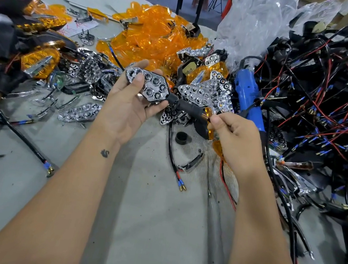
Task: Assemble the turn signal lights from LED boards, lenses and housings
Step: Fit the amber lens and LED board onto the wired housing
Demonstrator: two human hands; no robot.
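My left hand (125,104) grips a black turn signal housing (152,88) with a chrome honeycomb reflector seated in it, thumb pressing on the reflector face. The housing's black stem (189,107) points right and ends in a brass threaded tip. There my right hand (238,139) pinches the stem end and also holds an amber lens (219,147) under its palm. Loose chrome reflectors (205,94) lie just behind the hands. A heap of amber lenses (153,34) sits further back.
Finished amber-lensed signals (14,29) pile up at the left. A tangle of black housings with red and black wires (326,105) fills the right. A blue electric screwdriver (249,98) lies between them, beside a clear plastic bag (257,22). A black ring (182,137) and a loose cable (172,154) lie on the grey table.
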